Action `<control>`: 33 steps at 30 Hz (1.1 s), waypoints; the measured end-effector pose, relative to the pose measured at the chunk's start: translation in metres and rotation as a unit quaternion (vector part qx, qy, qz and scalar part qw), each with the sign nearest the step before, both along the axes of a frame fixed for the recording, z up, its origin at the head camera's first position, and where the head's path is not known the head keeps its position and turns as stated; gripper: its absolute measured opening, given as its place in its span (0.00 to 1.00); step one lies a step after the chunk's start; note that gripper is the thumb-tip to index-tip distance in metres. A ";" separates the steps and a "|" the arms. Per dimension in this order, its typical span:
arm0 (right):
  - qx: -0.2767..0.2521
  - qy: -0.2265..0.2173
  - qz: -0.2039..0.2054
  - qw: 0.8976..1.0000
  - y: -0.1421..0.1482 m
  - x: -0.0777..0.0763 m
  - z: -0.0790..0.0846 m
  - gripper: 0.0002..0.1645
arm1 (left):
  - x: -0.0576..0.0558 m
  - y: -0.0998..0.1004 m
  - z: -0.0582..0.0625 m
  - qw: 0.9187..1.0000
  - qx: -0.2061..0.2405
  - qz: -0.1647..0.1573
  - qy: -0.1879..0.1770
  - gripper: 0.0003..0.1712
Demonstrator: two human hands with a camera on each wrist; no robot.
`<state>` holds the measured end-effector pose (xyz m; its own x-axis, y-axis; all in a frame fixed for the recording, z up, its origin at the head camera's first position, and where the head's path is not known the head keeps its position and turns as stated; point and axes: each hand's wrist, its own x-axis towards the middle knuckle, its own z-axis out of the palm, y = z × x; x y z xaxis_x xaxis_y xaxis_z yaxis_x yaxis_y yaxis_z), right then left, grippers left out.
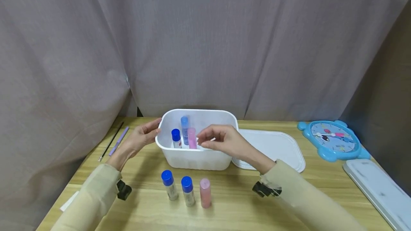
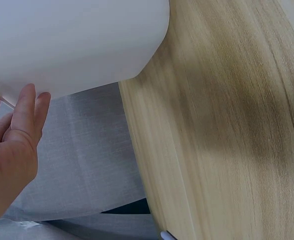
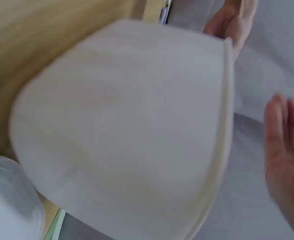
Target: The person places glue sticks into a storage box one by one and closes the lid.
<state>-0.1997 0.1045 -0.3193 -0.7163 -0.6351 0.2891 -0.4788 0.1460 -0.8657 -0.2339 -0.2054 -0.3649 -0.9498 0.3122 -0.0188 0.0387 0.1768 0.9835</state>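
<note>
In bin, head view only: bottles | left hand straight against bin | right hand loosely parted

The left hand's grip touches the outside of a white tub, with grey cloth bordering the wood-grained worktop.

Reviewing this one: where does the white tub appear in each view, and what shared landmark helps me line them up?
Head: the white tub stands near the centre, slightly below mid-height.
Left wrist: upper left, cut off by the picture's edge.
Right wrist: large across the middle, running off the bottom edge.
Shared landmark: the left hand, at the tub's rim; lower left in left wrist, upper right in right wrist.
</note>
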 end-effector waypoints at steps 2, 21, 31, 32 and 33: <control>0.003 -0.020 0.070 0.997 0.007 0.014 -0.005 0.14 | 0.000 0.000 0.001 1.000 0.000 -0.001 0.000 0.32; 0.094 -0.019 0.152 0.984 0.023 0.034 -0.032 0.17 | 0.000 0.000 0.000 1.000 0.001 0.000 0.003 0.32; -0.018 0.026 0.040 0.999 0.049 0.004 0.042 0.17 | 0.001 0.000 0.001 1.000 0.000 -0.003 0.005 0.32; -0.026 0.027 0.014 0.999 0.050 0.001 0.049 0.17 | 0.001 0.000 0.001 1.000 0.001 -0.004 0.005 0.32; -0.033 0.030 -0.012 0.999 0.051 -0.003 0.055 0.17 | 0.001 0.000 0.001 1.000 0.002 -0.006 0.005 0.32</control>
